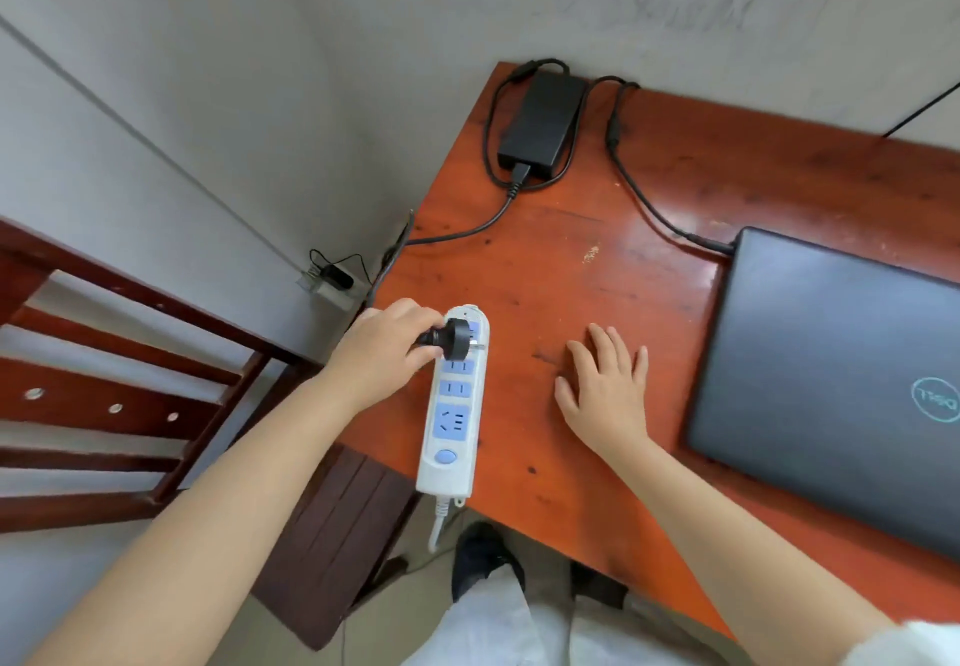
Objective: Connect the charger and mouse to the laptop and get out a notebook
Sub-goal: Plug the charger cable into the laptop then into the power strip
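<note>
A closed dark grey laptop point(831, 369) lies at the right of the orange-red wooden table point(561, 260). The black charger brick point(543, 119) rests at the table's far left corner, and its thin cable point(644, 197) reaches the laptop's back left corner. My left hand point(384, 353) grips the charger's black mains plug point(452, 339), its metal prongs showing just above the top socket of a white and blue power strip point(454, 410) on the table's left edge. My right hand point(608, 390) lies flat on the table, fingers spread, between strip and laptop.
A dark wooden chair or bed frame point(130, 390) stands left of the table. A wall socket point(327, 280) with a small black adapter sits low on the grey wall. The strip's white cord point(439, 520) hangs off the near edge by my feet.
</note>
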